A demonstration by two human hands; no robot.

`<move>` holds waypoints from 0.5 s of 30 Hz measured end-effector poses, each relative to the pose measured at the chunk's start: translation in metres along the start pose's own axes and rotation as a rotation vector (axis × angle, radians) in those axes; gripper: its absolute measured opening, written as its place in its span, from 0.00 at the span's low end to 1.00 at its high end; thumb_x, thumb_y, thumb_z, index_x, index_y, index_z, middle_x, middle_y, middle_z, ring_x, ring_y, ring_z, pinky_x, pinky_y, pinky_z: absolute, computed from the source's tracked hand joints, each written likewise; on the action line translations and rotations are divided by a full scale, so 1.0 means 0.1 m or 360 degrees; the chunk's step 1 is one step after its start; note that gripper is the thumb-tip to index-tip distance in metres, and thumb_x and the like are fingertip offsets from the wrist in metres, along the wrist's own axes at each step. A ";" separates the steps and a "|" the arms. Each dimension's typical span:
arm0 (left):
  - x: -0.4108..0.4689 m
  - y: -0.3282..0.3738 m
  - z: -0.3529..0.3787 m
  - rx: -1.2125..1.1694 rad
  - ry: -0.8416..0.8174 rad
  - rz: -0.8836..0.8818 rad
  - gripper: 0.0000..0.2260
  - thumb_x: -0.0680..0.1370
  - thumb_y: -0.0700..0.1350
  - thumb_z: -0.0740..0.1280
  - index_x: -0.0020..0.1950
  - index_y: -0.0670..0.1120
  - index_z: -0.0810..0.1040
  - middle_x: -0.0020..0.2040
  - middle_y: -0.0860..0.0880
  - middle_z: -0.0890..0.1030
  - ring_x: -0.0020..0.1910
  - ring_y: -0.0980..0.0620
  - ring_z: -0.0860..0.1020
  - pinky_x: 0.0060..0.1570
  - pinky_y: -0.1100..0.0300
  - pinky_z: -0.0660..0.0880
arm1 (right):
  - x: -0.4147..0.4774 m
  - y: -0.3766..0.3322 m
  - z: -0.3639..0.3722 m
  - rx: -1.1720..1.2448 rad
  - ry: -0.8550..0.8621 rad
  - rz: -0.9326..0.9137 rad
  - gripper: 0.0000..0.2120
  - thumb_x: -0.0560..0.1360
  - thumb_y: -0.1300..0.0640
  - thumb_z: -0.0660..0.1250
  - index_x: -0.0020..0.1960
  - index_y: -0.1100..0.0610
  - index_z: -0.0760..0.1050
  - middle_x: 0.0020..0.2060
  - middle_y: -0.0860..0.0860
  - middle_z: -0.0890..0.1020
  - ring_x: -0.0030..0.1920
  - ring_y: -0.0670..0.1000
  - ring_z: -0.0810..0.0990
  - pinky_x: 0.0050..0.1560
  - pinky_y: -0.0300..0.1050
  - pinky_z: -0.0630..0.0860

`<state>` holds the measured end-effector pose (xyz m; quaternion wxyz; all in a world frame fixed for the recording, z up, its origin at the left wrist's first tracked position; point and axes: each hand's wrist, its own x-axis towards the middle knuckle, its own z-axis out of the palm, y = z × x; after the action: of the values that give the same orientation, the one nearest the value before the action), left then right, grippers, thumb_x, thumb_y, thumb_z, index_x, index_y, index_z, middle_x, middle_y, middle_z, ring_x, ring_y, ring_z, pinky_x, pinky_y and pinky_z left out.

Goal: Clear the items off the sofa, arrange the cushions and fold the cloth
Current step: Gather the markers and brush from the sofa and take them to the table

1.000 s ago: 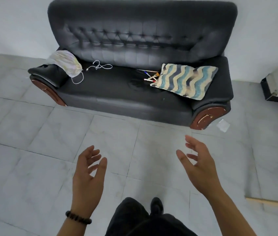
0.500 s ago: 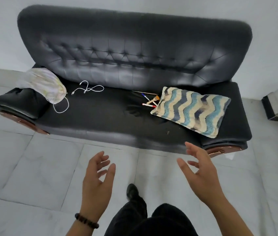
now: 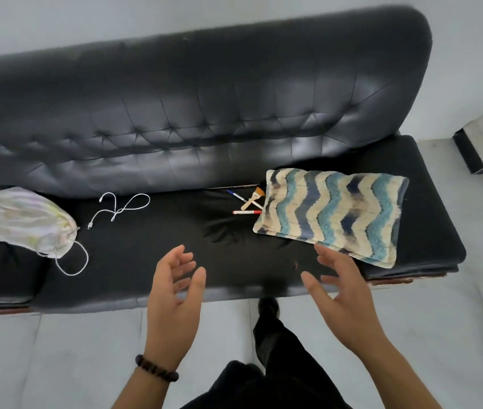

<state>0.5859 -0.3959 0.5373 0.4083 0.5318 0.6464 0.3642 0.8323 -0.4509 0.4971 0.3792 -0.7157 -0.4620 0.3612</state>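
In the head view, the person is standing at the front of the black sofa (image 3: 175, 113) with the left hand (image 3: 175, 293) and right hand (image 3: 343, 296) both spread, palms facing each other, holding nothing and hovering over the seat's front edge. The wavy-striped cushion (image 3: 334, 214) is lying flat on the right of the seat, its near corner just beyond the right fingertips. A red marker (image 3: 246, 212), a small brush (image 3: 253, 197) and a blue pen (image 3: 237, 196) are sitting against its left edge. A white cable (image 3: 122, 206) is looping mid-seat, and the pale cloth (image 3: 24, 222) is slumping over the left armrest with its cord trailing. If the cushion gets lifted first, it is likely to drag the marker and brush along, perhaps sending them into the gap at the backrest or onto the floor. Compared with half a second earlier, the sofa is filling far more of the view and the hands are now reaching over the seat rather than over the floor tiles.
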 end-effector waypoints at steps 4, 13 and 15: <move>0.51 -0.12 0.16 0.0062 0.0012 -0.0057 0.18 0.77 0.40 0.68 0.64 0.54 0.70 0.58 0.55 0.77 0.57 0.59 0.77 0.54 0.69 0.74 | 0.68 0.01 0.18 0.0044 -0.0096 0.0054 0.22 0.76 0.54 0.71 0.67 0.43 0.70 0.61 0.38 0.74 0.63 0.39 0.74 0.59 0.41 0.75; 1.54 -0.91 0.58 0.0096 -0.0102 -0.0376 0.18 0.77 0.40 0.68 0.63 0.56 0.71 0.60 0.56 0.76 0.58 0.61 0.77 0.51 0.75 0.72 | 1.78 0.47 0.98 0.0012 -0.0247 0.0287 0.21 0.76 0.54 0.69 0.65 0.38 0.70 0.61 0.36 0.74 0.63 0.39 0.74 0.60 0.40 0.75; 1.85 -1.24 0.75 0.0096 -0.0131 -0.0400 0.18 0.77 0.40 0.67 0.62 0.57 0.71 0.61 0.56 0.76 0.58 0.62 0.77 0.50 0.75 0.72 | 2.03 0.76 1.25 -0.0009 -0.0258 0.0324 0.21 0.77 0.53 0.69 0.64 0.35 0.69 0.61 0.35 0.74 0.63 0.37 0.73 0.59 0.38 0.74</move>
<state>0.5878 -0.2317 0.3688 0.4608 0.4732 0.7013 0.2683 0.8168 -0.2569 0.3399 0.2998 -0.7285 -0.4171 0.4532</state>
